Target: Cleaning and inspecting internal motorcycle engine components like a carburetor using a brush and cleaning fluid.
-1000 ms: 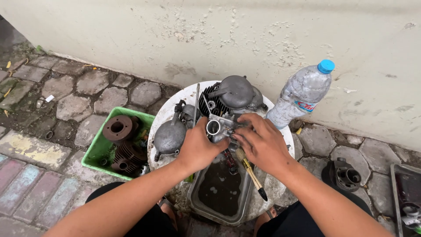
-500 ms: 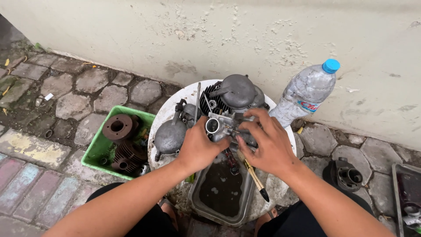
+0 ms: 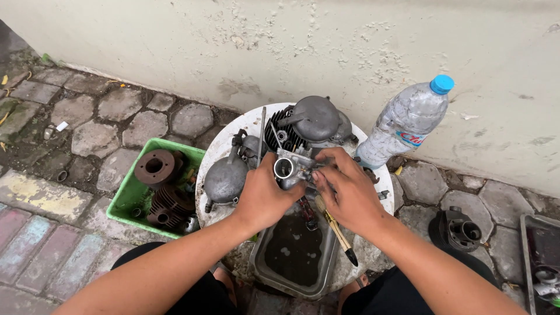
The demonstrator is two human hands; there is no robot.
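Right hand [image 3: 348,192] curled tighter on carburetor [image 3: 290,168]; bottle [image 3: 403,123] (blue cap) upright.

You are working in soft, even daylight with no single strong source; it falls from above and leaves only faint shadows. Under your left hand [image 3: 265,195] and right hand [image 3: 348,192] the shade is weak and blurred at its edges. The dark liquid in the metal tray [image 3: 261,263] just below your hands gives back a dull grey sheen, not a hard glare. The plastic bottle [image 3: 402,123] up and to the right of your right hand shows small pale highlights. Everything near your hands is sharp; the forearms at the bottom edge look stretched by the wide lens.
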